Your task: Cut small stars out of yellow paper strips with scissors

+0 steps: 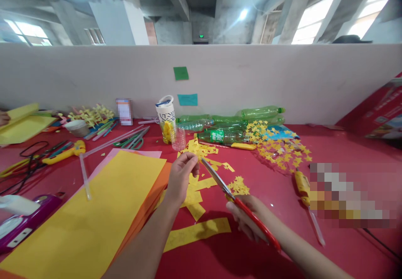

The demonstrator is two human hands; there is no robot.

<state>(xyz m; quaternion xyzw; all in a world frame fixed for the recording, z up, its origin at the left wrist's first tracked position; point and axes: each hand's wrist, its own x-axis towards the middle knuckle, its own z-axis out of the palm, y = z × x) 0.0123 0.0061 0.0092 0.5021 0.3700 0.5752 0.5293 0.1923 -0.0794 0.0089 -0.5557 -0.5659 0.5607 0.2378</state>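
Observation:
My left hand (pixel 182 176) is closed in a pinch above the middle of the red table, and a small bit of yellow paper seems to show at its fingertips. The fingers hide most of it. In my right hand (pixel 248 214) are red-handled scissors (pixel 216 178), their blades pointing up and left with the tips close to my left fingers. The blades look nearly closed. Below lie yellow paper strips (pixel 197 233) and cut scraps. A small heap of yellow paper stars (pixel 239 185) lies just beyond my right hand.
Yellow sheets (pixel 94 212) over orange and pink ones lie at left, beside a yellow glue gun (pixel 67 153). Green plastic bottles (pixel 226 135) lie along the white partition (pixel 251 78). More stars (pixel 282 149) spread at right, near another glue gun (pixel 302 187).

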